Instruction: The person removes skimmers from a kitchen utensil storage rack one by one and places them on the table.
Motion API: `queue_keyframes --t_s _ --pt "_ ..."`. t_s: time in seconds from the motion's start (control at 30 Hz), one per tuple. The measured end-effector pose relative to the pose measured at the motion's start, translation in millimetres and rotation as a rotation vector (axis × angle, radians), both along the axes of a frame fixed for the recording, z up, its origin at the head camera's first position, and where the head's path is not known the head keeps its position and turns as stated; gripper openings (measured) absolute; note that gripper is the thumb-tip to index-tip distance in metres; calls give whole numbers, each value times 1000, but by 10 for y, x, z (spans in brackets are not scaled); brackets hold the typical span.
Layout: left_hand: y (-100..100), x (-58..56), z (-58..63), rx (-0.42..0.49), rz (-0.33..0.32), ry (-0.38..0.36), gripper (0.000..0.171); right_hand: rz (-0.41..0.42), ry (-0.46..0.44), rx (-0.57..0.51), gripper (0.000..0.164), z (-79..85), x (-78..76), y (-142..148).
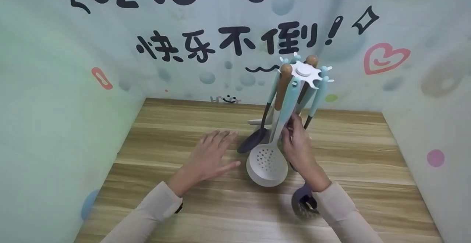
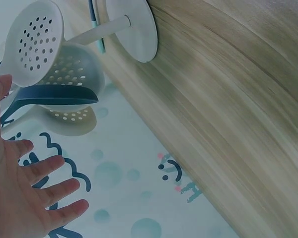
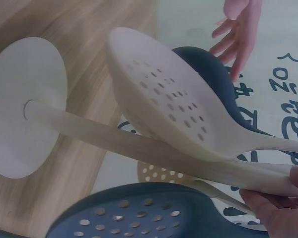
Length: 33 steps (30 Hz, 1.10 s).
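Note:
A utensil stand has a white star-shaped top rack [image 1: 303,72], a white pole [image 3: 104,136] and a round white base [image 3: 25,119]. My right hand [image 1: 300,147] grips the pole below the rack, its fingers partly hidden. Kitchen utensils with teal or brown handles hang around it. A white skimmer [image 1: 266,162] with small holes faces me, beside a dark ladle [image 1: 254,140]. In the right wrist view, a dark slotted utensil head [image 3: 129,213] hangs close by. My left hand [image 1: 209,158], fingers spread, hovers left of the ladle and holds nothing.
The stand is over a wood-grain table [image 1: 176,125]. A dark utensil head [image 1: 303,200] shows beside my right forearm, partly hidden by it. Behind the table is a pale printed backdrop [image 1: 206,77] with black lettering; similar pale walls flank both sides.

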<state>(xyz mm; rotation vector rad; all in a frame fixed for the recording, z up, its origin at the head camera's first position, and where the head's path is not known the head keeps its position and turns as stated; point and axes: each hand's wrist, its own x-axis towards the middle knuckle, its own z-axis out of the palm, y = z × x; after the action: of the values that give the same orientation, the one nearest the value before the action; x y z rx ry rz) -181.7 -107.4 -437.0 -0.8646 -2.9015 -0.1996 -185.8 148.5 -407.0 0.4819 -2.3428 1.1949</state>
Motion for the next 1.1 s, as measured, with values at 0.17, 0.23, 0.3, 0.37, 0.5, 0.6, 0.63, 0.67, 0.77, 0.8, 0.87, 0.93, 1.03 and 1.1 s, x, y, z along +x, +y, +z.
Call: queue_keyframes --t_s 0.17,0.23,0.3,0.37,0.5,0.6,0.63,0.67,0.77,0.8,0.87,0.93,1.03,1.1 --pt "16 8 -2 7 7 -6 82 -18 51 24 35 -43 -39 -28" --pt "23 9 -10 10 13 -3 82 -23 47 35 33 -40 -47 -43" --pt "32 9 -18 14 20 -1 82 -28 53 55 33 -41 -56 -56" --pt "44 11 -22 18 25 -5 82 -35 58 72 32 -41 -57 -68" --pt "83 11 -17 36 25 -21 82 -53 60 94 33 -43 -49 -88" --pt "120 6 1 68 30 -22 81 -61 60 98 33 -39 -49 -101" --pt "132 5 10 82 34 -22 81 -64 61 100 33 -41 -50 -105" --pt "144 5 20 97 39 -21 80 -66 58 100 33 -41 -50 -110" --pt "185 9 52 166 53 -26 78 -72 38 95 35 -35 -42 -122" --pt "201 11 62 194 56 -26 77 -75 26 93 35 -35 -38 -125" --pt "235 20 83 250 67 -34 74 -82 -1 87 36 -32 -31 -130" --pt "273 31 104 312 78 -44 72 -91 -26 85 37 -29 -28 -134" --pt "340 46 131 419 84 -59 68 -104 -59 84 37 -19 -19 -140" --pt "393 54 147 497 81 -64 66 -109 -63 81 37 -15 -15 -142"
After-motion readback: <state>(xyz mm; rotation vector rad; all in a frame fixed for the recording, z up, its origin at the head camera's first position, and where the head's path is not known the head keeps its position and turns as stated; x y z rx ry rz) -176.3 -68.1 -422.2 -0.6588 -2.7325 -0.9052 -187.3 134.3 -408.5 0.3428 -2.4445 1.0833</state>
